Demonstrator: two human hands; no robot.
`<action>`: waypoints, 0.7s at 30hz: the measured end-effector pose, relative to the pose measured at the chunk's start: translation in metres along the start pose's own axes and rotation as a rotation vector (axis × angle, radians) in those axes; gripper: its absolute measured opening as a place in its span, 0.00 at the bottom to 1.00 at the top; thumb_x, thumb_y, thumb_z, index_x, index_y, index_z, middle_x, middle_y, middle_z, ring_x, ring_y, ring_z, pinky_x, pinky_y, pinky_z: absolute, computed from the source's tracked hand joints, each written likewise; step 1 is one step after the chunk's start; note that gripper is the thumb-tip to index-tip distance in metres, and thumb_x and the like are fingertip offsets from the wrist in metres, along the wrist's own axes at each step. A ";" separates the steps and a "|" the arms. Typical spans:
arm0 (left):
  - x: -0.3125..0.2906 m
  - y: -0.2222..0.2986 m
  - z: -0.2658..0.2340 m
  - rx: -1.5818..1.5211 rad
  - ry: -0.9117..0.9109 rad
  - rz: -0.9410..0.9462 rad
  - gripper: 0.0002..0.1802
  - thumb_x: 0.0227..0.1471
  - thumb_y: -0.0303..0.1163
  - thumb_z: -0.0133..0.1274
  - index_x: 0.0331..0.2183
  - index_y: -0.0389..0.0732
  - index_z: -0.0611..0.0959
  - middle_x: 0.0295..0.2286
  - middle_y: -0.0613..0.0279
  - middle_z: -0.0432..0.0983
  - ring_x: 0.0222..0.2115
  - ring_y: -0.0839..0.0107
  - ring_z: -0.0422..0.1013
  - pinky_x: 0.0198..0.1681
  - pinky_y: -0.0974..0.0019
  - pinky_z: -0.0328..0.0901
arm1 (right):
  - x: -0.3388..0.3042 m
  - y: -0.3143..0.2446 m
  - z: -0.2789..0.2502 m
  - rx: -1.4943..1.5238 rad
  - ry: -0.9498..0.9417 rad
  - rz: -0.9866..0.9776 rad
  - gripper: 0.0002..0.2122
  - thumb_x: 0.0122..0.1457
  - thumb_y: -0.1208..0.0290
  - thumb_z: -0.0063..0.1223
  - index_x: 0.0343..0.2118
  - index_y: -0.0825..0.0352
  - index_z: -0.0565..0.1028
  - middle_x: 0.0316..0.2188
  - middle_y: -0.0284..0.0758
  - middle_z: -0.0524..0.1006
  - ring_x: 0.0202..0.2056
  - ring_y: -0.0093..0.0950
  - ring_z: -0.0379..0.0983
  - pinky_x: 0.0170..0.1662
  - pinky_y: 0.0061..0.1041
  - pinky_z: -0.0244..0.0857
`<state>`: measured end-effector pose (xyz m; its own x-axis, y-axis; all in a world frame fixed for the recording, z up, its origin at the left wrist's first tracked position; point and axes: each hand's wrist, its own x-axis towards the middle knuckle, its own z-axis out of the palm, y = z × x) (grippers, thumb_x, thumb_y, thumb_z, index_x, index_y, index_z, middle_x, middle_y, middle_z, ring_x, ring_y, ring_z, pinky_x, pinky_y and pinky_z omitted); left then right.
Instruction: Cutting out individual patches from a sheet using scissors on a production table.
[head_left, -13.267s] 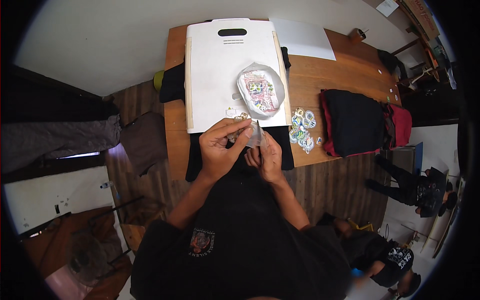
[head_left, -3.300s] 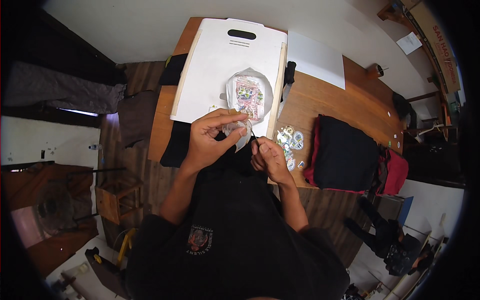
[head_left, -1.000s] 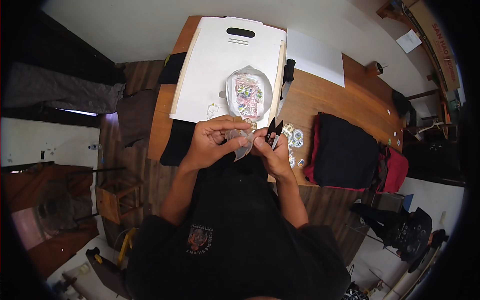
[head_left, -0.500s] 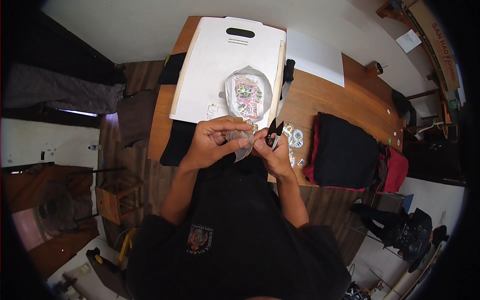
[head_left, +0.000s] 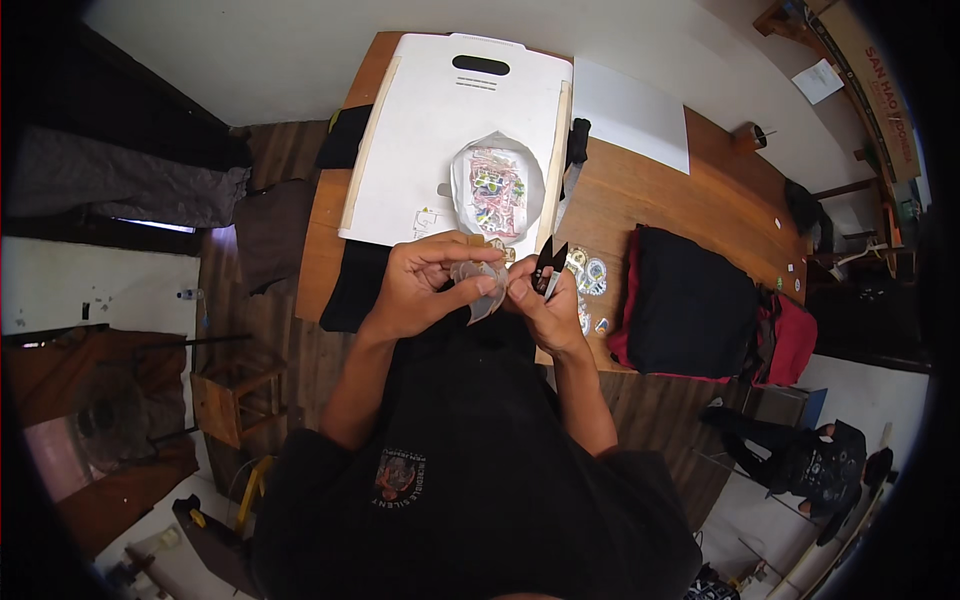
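Note:
In my left hand [head_left: 412, 288] I pinch a floppy, pale translucent piece of backing [head_left: 484, 302] with small golden-brown patches at its upper edge. It hangs down toward my shirt. My right hand [head_left: 548, 312] is closed around black thread snips [head_left: 550, 262], whose two blades point away from me and stand a little apart. The right thumb and fingertip meet close to the right edge of the backing; I cannot tell whether they grip it. Just beyond the hands stands a round white container [head_left: 458, 198] with several colourful cut pieces inside.
Under the container lies a large white board [head_left: 405, 140] with a handle slot. Several round patches [head_left: 594, 276] lie on the wooden table [head_left: 640, 200], right of my hand. Farther right is a folded black and red cloth stack [head_left: 692, 305]. Another person [head_left: 815, 465] is at the lower right.
Both hands stay nearly in place with the backing and the snips. The hanging backing has shifted only slightly.

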<state>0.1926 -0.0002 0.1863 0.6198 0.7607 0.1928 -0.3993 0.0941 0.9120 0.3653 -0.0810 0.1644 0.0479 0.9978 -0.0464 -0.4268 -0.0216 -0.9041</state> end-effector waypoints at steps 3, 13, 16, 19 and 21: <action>0.003 0.005 0.004 0.056 0.021 0.058 0.17 0.49 0.14 0.57 0.44 0.27 0.80 0.39 0.52 0.76 0.42 0.70 0.74 0.46 0.70 0.70 | -0.002 -0.004 0.001 -0.046 -0.038 -0.027 0.18 0.62 0.57 0.50 0.43 0.71 0.71 0.21 0.22 0.61 0.22 0.13 0.54 0.27 0.15 0.49; 0.003 0.005 0.004 0.207 0.085 0.088 0.17 0.49 0.14 0.57 0.44 0.28 0.80 0.41 0.52 0.76 0.43 0.70 0.73 0.47 0.71 0.69 | -0.013 0.012 -0.013 -0.011 -0.085 0.042 0.19 0.67 0.56 0.38 0.44 0.71 0.66 0.19 0.26 0.57 0.20 0.17 0.52 0.25 0.19 0.50; 0.002 0.003 0.004 0.214 0.097 0.086 0.17 0.49 0.13 0.57 0.44 0.28 0.81 0.41 0.53 0.75 0.43 0.71 0.73 0.47 0.71 0.69 | -0.013 0.007 -0.009 0.009 -0.036 0.015 0.18 0.68 0.57 0.39 0.44 0.71 0.66 0.18 0.26 0.57 0.18 0.17 0.51 0.23 0.18 0.49; 0.002 0.000 0.006 0.205 0.140 0.077 0.17 0.48 0.13 0.58 0.43 0.28 0.81 0.40 0.55 0.74 0.42 0.71 0.73 0.46 0.72 0.70 | -0.012 0.007 -0.010 0.051 -0.116 0.023 0.18 0.69 0.60 0.36 0.46 0.73 0.67 0.17 0.25 0.57 0.17 0.14 0.49 0.20 0.15 0.47; 0.000 -0.001 0.005 0.204 0.168 0.078 0.17 0.47 0.12 0.58 0.42 0.28 0.81 0.40 0.55 0.74 0.41 0.71 0.74 0.45 0.73 0.70 | -0.009 0.005 -0.008 0.010 -0.141 0.044 0.20 0.68 0.54 0.37 0.44 0.72 0.67 0.14 0.23 0.55 0.14 0.14 0.47 0.19 0.16 0.44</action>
<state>0.1961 -0.0037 0.1871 0.4648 0.8581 0.2184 -0.2867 -0.0875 0.9540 0.3699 -0.0911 0.1574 -0.0983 0.9948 -0.0249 -0.4344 -0.0654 -0.8984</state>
